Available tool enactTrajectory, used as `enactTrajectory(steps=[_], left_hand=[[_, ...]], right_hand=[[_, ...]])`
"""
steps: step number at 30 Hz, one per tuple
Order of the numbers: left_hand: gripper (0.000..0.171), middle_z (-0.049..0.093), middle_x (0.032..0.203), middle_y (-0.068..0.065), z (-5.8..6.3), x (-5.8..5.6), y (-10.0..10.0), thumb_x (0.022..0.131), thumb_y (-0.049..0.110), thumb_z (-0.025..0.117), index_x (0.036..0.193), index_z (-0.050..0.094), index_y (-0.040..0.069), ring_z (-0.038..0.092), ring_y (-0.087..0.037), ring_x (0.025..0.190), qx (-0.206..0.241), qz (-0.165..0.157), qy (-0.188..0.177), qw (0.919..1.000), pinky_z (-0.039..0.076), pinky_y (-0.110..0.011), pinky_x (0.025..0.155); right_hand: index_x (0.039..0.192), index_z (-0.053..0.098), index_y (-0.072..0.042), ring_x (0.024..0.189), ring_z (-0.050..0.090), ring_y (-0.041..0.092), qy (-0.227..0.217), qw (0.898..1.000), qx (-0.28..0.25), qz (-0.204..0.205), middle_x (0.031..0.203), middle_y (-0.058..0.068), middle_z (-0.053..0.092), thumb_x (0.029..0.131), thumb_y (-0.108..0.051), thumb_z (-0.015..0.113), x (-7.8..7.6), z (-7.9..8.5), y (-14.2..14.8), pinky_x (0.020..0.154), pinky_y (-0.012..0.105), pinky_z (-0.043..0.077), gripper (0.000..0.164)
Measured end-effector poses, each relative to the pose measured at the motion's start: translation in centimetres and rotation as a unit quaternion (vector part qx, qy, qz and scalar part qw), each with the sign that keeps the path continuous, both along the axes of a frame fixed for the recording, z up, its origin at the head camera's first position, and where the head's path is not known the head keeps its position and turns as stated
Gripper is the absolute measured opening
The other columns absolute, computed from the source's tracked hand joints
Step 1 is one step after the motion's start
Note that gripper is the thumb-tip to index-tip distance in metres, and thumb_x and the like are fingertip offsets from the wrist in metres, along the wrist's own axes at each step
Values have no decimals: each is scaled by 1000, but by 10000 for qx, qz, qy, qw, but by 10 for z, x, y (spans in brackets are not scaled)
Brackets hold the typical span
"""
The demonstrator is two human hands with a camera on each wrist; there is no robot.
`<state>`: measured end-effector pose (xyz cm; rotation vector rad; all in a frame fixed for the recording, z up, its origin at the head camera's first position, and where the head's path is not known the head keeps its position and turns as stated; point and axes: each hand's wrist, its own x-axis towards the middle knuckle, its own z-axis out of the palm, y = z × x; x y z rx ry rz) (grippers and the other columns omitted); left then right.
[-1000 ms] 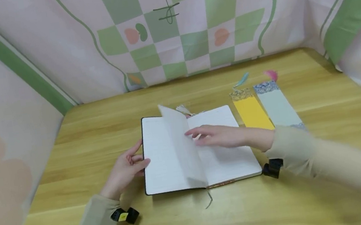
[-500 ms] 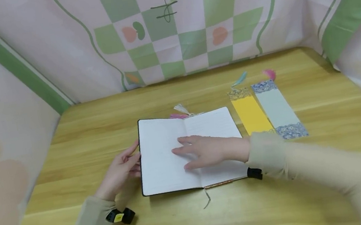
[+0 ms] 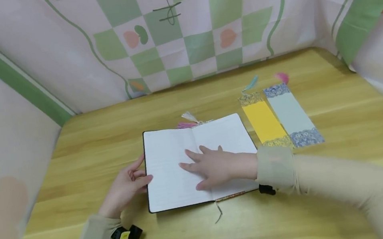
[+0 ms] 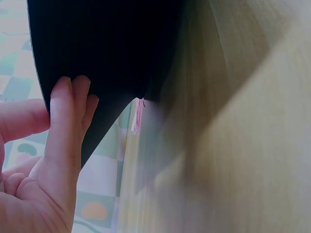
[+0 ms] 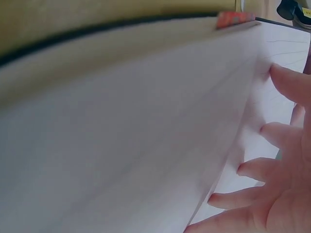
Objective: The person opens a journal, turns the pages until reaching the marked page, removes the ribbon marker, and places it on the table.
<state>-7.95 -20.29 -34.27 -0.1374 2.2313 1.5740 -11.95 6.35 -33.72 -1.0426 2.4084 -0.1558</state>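
Observation:
An open notebook with a dark cover lies in the middle of the head view, its white pages facing up. My left hand pinches its left edge, thumb on the page and fingers behind the cover. The left wrist view shows those fingers against the black cover, with that side lifted off the table. With fingers spread, my right hand rests on the pages by the centre fold. Its fingertips meet the left page near the fold in the right wrist view. From the notebook's top stick out a white tassel and a pink tassel.
Right of the notebook lie a yellow bookmark with a teal tassel and a pale blue bookmark with a pink tassel. A ribbon hangs from the notebook's lower edge. Behind the wooden table hangs a checked curtain.
A raised page has gone over to the left and now lies down. My right hand has moved left and lower, its fingers spreading on the pages. My left hand stays at the left edge.

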Motion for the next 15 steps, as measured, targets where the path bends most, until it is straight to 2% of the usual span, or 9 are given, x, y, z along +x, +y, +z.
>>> enactTrajectory(steps=[4,9,12,15], left_hand=[[74,68,101,-9,2,1,0,91,6,60,151,19,11,66,-14,84,-14,35,17,10000,56,-31,77],[73,68,96,-7,4,1,4,91,6,62,151,21,12,65,-14,84,-192,102,8,9998,56,-32,78],[73,68,96,-6,4,0,5,90,6,62,151,21,13,65,-14,83,-201,134,-27,9997,56,-32,78],[73,68,96,-6,4,0,6,90,5,62,151,22,14,65,-14,82,-248,152,-51,9996,56,-32,77]], right_hand=[[151,22,-33,141,15,46,-165,9998,-64,66,160,5,7,90,-49,58,-3,4,1,99,73,24,72],[149,31,-22,143,18,37,-602,9958,-670,184,158,10,14,84,-40,69,-21,6,14,114,52,21,77],[148,34,-15,143,22,32,-492,9951,-852,17,156,13,22,81,-33,74,-36,5,28,116,45,19,79],[146,37,-12,142,20,40,-182,9969,-688,-346,154,17,23,80,-30,75,-49,2,44,115,52,17,79]])
